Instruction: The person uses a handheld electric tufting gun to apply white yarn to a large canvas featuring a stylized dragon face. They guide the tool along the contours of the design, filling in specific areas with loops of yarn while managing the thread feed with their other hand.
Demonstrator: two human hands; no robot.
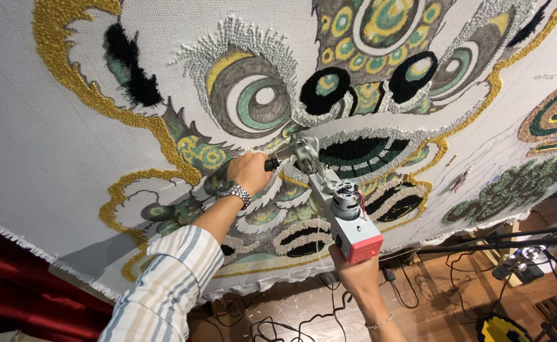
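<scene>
A large white cloth (pixel 50 158) hangs stretched before me, tufted with a lion-dance face in gold, green, grey and black yarn. I hold a tufting gun (pixel 335 202) with a grey metal body, a round motor and a red base against the cloth near the face's mouth. My left hand (pixel 248 171), with a metal wristwatch and a striped sleeve, grips the gun's black front handle. My right hand (pixel 353 272) grips the rear handle under the red base. The gun's tip touches the cloth at the upper lip.
Black cables (pixel 304 316) lie tangled on the wooden floor below the cloth. A black stand with bars (pixel 500 239) crosses at the right. A yellow and black tufted piece (pixel 500 329) lies at the bottom right. Red fabric (pixel 12 285) shows at the lower left.
</scene>
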